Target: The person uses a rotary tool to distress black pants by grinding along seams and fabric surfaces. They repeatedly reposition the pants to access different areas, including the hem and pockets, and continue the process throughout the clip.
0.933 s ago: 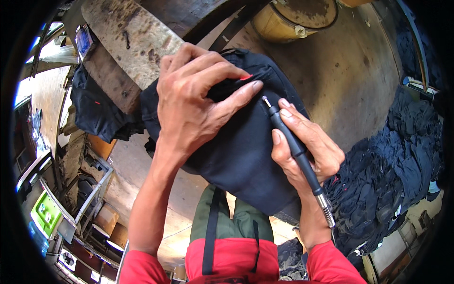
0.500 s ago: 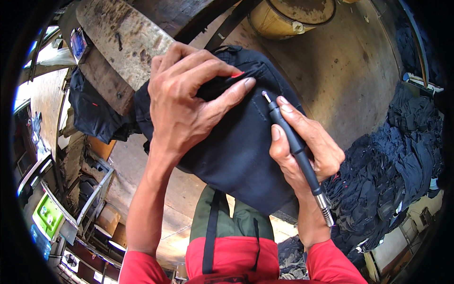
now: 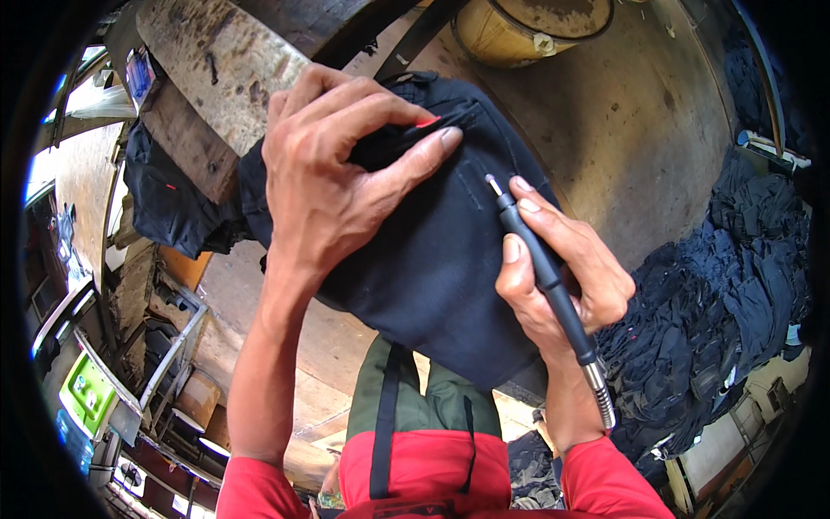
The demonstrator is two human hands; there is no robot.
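A dark garment (image 3: 432,268), which looks like black trousers, lies draped over the end of a wooden board in front of me. My left hand (image 3: 333,164) pinches a fold of it near the top, thumb below and fingers above, beside a small red tag (image 3: 428,121). In my right hand (image 3: 571,268) is a black rotary grinder handpiece (image 3: 546,268), gripped like a pen. Its small rounded bit (image 3: 493,180) points up and left, close to a line of stitching; whether it touches the cloth I cannot tell. A springy metal sleeve trails from its lower end.
The stained wooden board (image 3: 216,69) runs in from the upper left, with another dark garment (image 3: 173,195) hanging beside it. A yellowish drum (image 3: 493,39) stands at the far side. To the right is a large heap of dark clothes (image 3: 683,346). A green tray (image 3: 89,394) sits at left.
My left hand has shifted slightly up and left with the cloth fold. The handpiece and right hand have drifted slightly down and right, so the bit is farther from my left thumb.
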